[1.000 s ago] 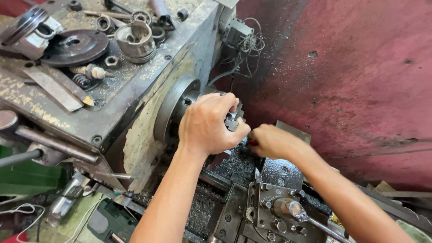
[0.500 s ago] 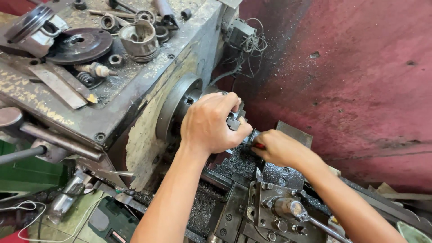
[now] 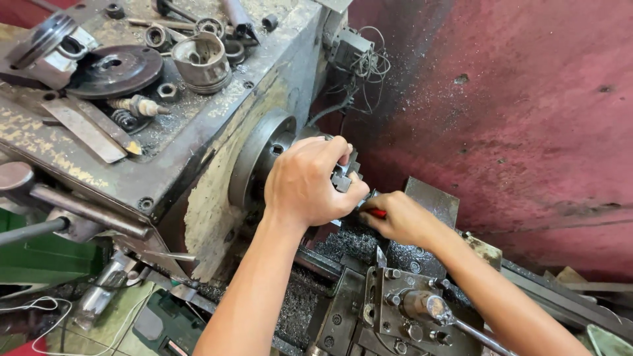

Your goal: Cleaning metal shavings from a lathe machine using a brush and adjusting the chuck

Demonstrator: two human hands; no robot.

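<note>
Presently: left hand clamped over lathe chuck at the headstock face; right hand closed on red-handled tool, tip hidden, probably at the chuck jaws; setting under way, not finished

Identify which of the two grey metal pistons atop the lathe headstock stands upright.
The open-topped grey metal piston beside the dark round disc; the other piston lies tilted sideways.
</note>
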